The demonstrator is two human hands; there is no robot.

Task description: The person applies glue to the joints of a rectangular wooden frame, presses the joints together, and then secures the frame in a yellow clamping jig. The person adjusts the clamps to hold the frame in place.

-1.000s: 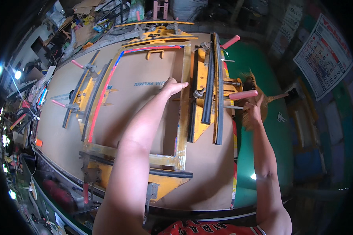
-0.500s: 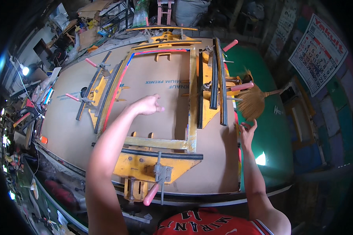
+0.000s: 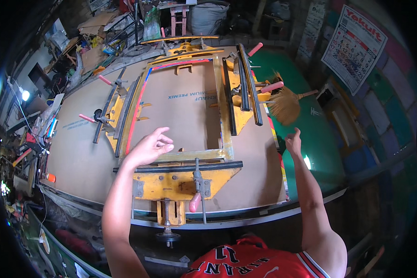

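My left hand (image 3: pixel 151 146) hovers over the near left corner of a rectangular frame (image 3: pixel 219 106), fingers spread and holding nothing. The frame lies on brown board (image 3: pixel 78 155) and has red and blue strips along its left and far edges. Around it stand yellow clamps with black-edged bars: the near clamp (image 3: pixel 148 181), the left clamp (image 3: pixel 116 106), the right clamp (image 3: pixel 241 116) and the far clamp (image 3: pixel 185 49). My right hand (image 3: pixel 292 142) is over the green surface to the right, a finger raised and the others loosely bent, with nothing visible in it.
A straw hand broom (image 3: pixel 285 106) lies on the green surface (image 3: pixel 326 153) beyond my right hand. Pink-handled levers (image 3: pixel 272 86) stick out from the clamps. A calendar (image 3: pixel 354 48) hangs on the right wall. Clutter and a white sack (image 3: pixel 207 21) stand behind the table.
My left hand has drawn back from above the frame's middle to its near left corner, and its fingers have spread. My right hand has shifted slightly toward me. The view has turned a little.
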